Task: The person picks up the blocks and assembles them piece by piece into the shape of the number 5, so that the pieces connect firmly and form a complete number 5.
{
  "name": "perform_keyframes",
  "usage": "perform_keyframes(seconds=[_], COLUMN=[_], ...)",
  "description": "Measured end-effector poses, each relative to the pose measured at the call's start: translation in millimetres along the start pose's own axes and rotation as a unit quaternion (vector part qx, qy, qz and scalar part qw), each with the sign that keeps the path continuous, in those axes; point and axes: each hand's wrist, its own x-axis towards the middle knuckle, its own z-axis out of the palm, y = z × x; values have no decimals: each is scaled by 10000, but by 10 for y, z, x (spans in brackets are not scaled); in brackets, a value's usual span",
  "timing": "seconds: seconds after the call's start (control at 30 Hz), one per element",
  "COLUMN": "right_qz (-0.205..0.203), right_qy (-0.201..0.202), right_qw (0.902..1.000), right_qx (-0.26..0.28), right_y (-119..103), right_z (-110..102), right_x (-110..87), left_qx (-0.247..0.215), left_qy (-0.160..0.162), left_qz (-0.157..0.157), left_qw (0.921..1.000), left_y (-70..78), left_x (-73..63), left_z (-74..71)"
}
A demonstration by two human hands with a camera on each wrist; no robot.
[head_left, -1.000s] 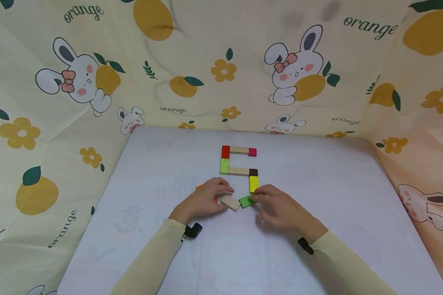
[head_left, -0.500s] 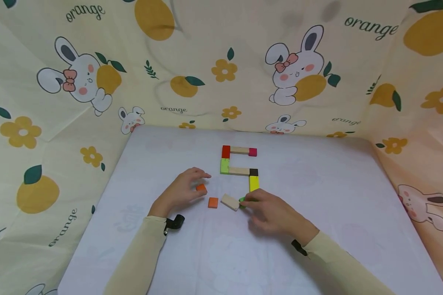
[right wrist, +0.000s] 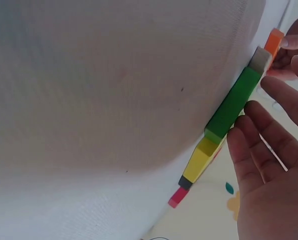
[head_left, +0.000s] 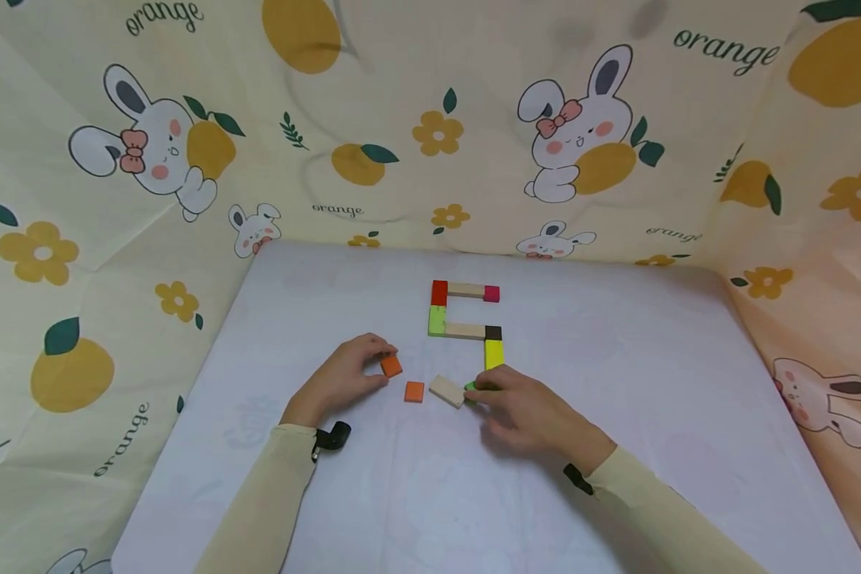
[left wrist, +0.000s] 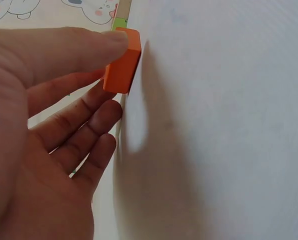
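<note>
My left hand pinches a small orange block between thumb and fingers, close over the white table. A second orange block lies flat to its right. Beside that is a plain wooden block, set at a slant. My right hand reaches over a green block, hiding most of it in the head view. In the right wrist view its fingers are loosely extended, with fingertips right at the green block's side. One end of the green block is close to the wooden one.
Farther back, a line of blocks bends like an S: pink, wood, red, light green, wood, black and yellow. A cloth printed with rabbits and oranges surrounds the table.
My left hand has left the wooden block's side, moved left and taken hold of the farther orange block. My right hand has shifted slightly left, covering more of the green block.
</note>
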Motion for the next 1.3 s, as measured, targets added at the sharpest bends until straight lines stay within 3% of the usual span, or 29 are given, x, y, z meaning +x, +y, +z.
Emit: perform_keyframes(seconds=[0.67,1.0,1.3], right_qz=[34,181,233], right_qy=[61,44,62], right_qw=[9999,9998,9997], right_qx=[-81,8,7], right_y=[-10,-19,-12], right_z=[35,39,55], right_x=[1,-4,-14], left_qx=[-266,-304,-432], left_qy=[-10,-7,-203], left_qz=[-81,40,286], left_qw=[9996,9995,9985], left_y=[51,151,275], left_x=[63,148,231], left_z=[22,36,64])
